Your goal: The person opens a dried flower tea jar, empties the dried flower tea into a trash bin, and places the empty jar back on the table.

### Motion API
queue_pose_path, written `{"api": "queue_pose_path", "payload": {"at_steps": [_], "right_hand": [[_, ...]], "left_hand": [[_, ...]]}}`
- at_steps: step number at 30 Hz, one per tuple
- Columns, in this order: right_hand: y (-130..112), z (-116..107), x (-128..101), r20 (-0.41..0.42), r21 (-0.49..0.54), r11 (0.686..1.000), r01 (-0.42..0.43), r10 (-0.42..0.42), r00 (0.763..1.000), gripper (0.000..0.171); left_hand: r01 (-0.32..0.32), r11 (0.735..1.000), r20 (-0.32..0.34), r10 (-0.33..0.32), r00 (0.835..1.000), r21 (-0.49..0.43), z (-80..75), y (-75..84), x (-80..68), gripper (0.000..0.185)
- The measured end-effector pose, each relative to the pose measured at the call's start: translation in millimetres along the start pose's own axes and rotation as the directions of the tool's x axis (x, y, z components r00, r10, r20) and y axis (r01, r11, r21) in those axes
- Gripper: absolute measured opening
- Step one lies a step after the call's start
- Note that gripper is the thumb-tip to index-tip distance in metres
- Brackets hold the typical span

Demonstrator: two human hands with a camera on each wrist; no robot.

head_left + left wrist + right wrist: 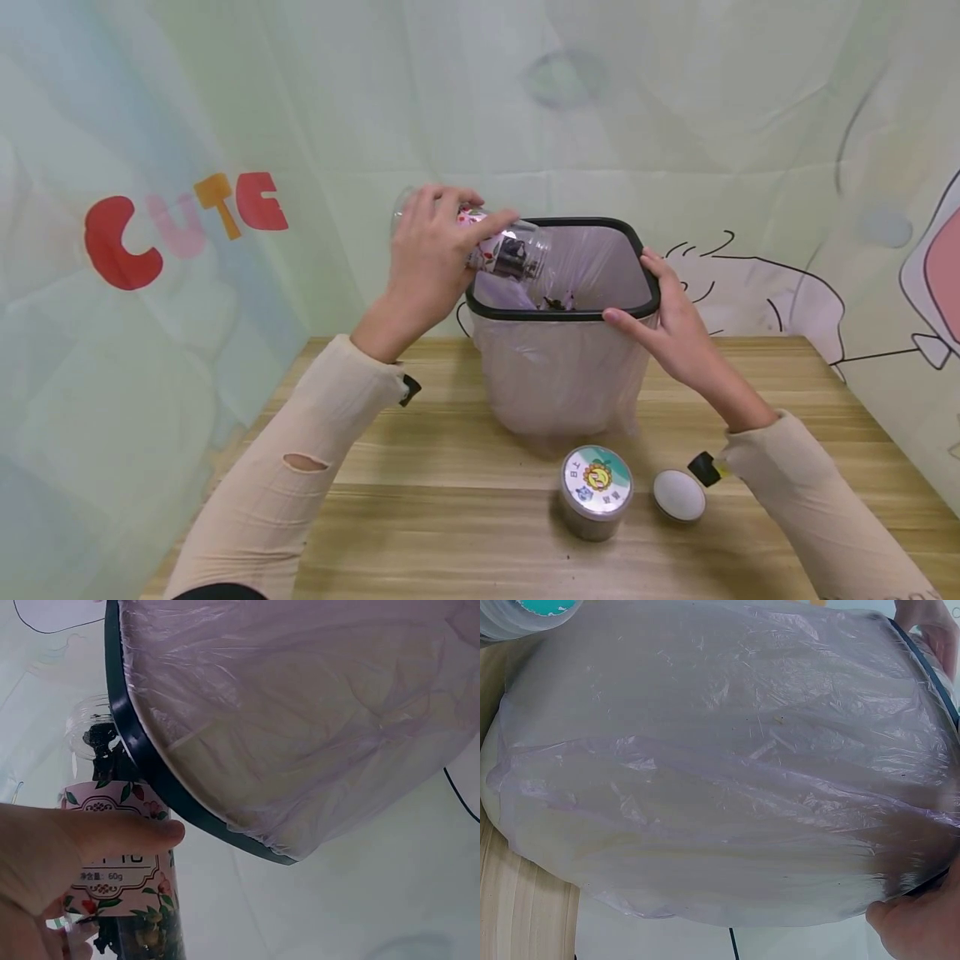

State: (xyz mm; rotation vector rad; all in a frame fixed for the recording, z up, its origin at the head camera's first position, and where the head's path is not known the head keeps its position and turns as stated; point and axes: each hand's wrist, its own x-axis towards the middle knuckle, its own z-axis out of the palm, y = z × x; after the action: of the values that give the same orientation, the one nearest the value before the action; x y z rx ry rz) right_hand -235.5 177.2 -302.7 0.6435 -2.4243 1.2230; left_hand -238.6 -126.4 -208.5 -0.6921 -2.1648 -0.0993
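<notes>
Plastic dominates the scene: a clear, round jar (504,247) with a floral paper label lies tipped almost on its side, its open mouth poking over the black rim of a small bin (564,321) that stands on the wooden table (450,508). The left hand (429,254) wraps round the jar's labelled body, thumb pressed flat across the label in the left wrist view, where dark dried bits show through the transparent wall. A few dark scraps lie inside the bin near the front rim. The bin is squarish with rounded corners, pale and translucent, lined with a thin, crinkled lilac bag (727,772) whose glossy film folds over the hard black rim and hangs in wrinkles down the outside. The right hand (670,321) steadies the bin at its right corner, fingers laid along the back of the rim and thumb stretched along the front edge. In front of the bin, on the pale, grained table, stand a second round jar with a printed foil seal (597,492) and, just beside it, a white lid (678,495).
</notes>
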Motion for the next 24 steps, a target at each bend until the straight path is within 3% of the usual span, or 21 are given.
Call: {"api": "queue_pose_path", "payload": {"at_steps": [7,16,24], "right_hand": [[-0.3,0.3,-1.0,0.0,0.005,1.0,-0.001,0.001,1.0,0.092],[-2.5,-0.1,-2.4,0.006,0.005,1.0,-0.008,0.008,1.0,0.092],[-2.6,-0.2,-3.2,0.004,0.001,1.0,-0.009,0.009,1.0,0.092]], "left_hand": [[-0.063,0.997,-0.1,0.068,0.993,0.051,4.5,1.2,0.2,0.048],[-0.084,0.993,-0.109,0.093,0.99,0.083,5.8,1.4,-1.4,0.043],[-0.14,0.984,-0.132,0.155,0.979,0.114,7.2,1.3,-3.2,0.047]]}}
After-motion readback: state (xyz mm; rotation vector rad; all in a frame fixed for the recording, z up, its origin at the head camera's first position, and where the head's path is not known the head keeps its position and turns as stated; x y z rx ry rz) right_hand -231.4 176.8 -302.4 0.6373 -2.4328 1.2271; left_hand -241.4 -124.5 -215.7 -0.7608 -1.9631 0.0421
